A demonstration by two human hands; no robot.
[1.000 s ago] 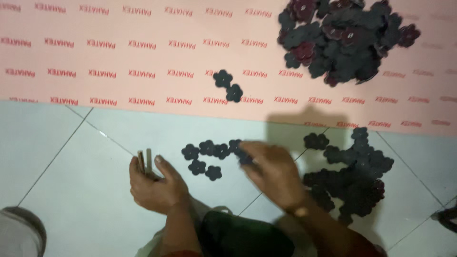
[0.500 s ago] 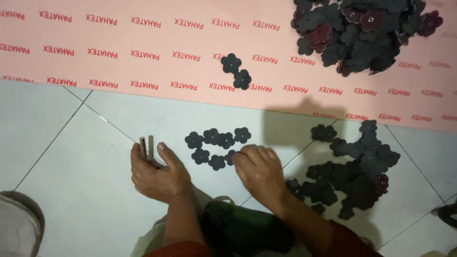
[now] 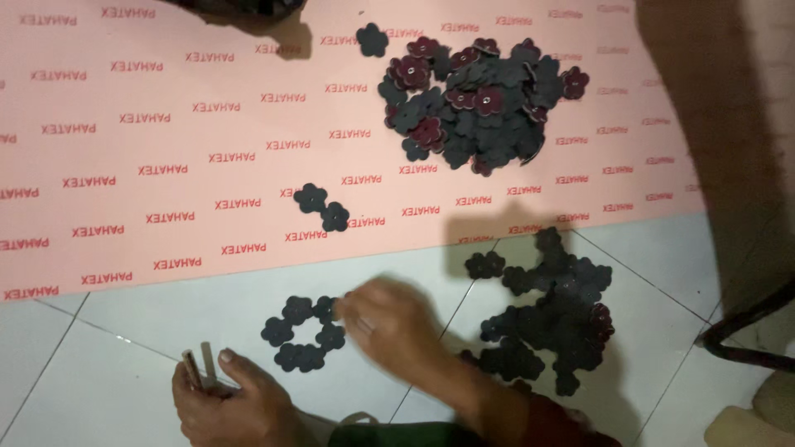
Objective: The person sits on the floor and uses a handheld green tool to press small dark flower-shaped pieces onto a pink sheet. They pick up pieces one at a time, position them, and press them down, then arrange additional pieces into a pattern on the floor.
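My left hand (image 3: 228,401) rests on the white tile floor at the bottom left, closed around a small stack of thin flat pieces (image 3: 199,368). My right hand (image 3: 389,323), blurred, hovers over a small group of dark flower-shaped cut-outs (image 3: 302,331) laid out on the tile, touching the rightmost ones. What its fingers hold cannot be seen. A loose pile of the same dark flower shapes (image 3: 551,319) lies to the right of it on the floor.
A pink sheet with repeated red print (image 3: 166,165) covers the floor beyond. On it lie a pair of dark flowers (image 3: 323,207), a single one (image 3: 373,39) and a big heap of dark and maroon flowers (image 3: 476,103). A dark metal leg (image 3: 745,327) stands at right.
The view has shifted so the far heap shows fully. My right hand moved left, from the pile's edge over the small group of flowers. My left hand stayed put with its stack.
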